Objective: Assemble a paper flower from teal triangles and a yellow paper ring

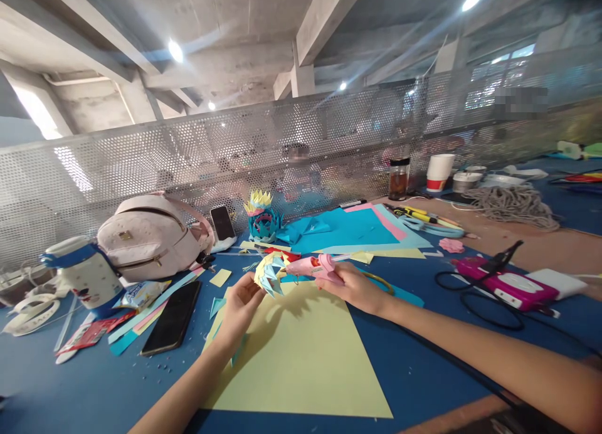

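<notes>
My left hand pinches a small folded-paper piece of yellow and light-blue points. A pink hot glue gun is gripped in my right hand, its nozzle aimed left at the paper piece; whether the tip touches it I cannot tell. Both hands hover over a large yellow paper sheet. Small light-blue paper scraps lie by my left wrist. Behind the hands stands a blue folded-paper model with a yellow pointed top.
Left are a pink backpack, a blue-and-white tumbler and a black phone. Blue paper sheets lie at the back. On the right are a magenta device with a black cable, grey cord and a paper cup.
</notes>
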The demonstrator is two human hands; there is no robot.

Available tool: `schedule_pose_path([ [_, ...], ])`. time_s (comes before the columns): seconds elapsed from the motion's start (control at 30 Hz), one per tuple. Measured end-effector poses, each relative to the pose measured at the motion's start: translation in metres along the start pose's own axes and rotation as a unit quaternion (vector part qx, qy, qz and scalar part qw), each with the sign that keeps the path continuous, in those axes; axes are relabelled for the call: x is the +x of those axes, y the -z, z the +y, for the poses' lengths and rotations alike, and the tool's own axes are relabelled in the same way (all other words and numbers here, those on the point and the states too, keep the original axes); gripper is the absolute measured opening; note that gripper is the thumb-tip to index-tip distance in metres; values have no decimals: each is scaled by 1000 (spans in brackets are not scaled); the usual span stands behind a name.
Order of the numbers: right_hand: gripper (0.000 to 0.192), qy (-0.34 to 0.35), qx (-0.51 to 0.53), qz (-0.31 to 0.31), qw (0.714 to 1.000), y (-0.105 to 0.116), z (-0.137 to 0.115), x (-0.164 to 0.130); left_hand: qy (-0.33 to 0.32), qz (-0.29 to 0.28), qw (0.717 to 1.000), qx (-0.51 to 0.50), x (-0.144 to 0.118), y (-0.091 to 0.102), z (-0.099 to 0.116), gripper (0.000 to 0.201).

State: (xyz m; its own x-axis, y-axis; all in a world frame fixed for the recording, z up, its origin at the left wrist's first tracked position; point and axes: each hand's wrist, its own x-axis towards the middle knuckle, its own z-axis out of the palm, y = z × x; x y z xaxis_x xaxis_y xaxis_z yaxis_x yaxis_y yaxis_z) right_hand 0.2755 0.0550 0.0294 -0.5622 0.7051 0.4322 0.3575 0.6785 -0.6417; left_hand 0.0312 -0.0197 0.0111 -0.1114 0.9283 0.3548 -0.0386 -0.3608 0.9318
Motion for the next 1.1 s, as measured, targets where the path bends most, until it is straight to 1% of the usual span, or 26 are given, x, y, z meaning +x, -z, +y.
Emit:
schedule_pose_path([
  [0.1, 33, 24, -14, -8, 1000, 2, -1, -1, -8, -9, 1000, 7, 1, 1, -3, 20],
  [0.3, 30, 99, -50, -39, 993, 5, -5, -2, -20, -19, 1000, 13, 3, 6, -10, 22],
  [0.43, 29, 109, -88, -50, 989, 5, -3, -2, -31, -2, 999, 20, 4, 9, -13, 20],
  [0.53, 29, 80, -109, -33, 990, 8, 0, -2, -23, 10, 1000, 12, 4, 9, -14, 18],
  [0.63, 26, 49, -112, 16, 992, 12, 7, 2, 1, 22, 1000, -22, 4, 10, -16, 19],
  [0.7, 27, 22, -104, 51, 993, 17, 16, 7, 18, 30, 998, -53, 5, 11, -17, 20],
  [0.8, 35, -48, -73, 90, 992, 28, 32, 16, 36, 42, 994, -99, 6, 12, -19, 21],
  [0.87, 41, -93, -42, 109, 989, 40, 42, 23, 40, 53, 990, -122, 6, 14, -20, 22],
  [0.9, 43, -104, -39, 113, 987, 48, 46, 26, 41, 57, 989, -129, 6, 14, -20, 22],
  [0.97, 44, -112, -58, 84, 988, 63, 52, 30, 40, 65, 988, -136, 7, 15, -21, 22],
  [1.03, 44, -121, -81, 24, 989, 76, 58, 30, 39, 68, 987, -138, 7, 16, -21, 22],
  [1.1, 42, -131, -93, -18, 987, 83, 64, 26, 38, 71, 987, -139, 8, 16, -20, 22],
])
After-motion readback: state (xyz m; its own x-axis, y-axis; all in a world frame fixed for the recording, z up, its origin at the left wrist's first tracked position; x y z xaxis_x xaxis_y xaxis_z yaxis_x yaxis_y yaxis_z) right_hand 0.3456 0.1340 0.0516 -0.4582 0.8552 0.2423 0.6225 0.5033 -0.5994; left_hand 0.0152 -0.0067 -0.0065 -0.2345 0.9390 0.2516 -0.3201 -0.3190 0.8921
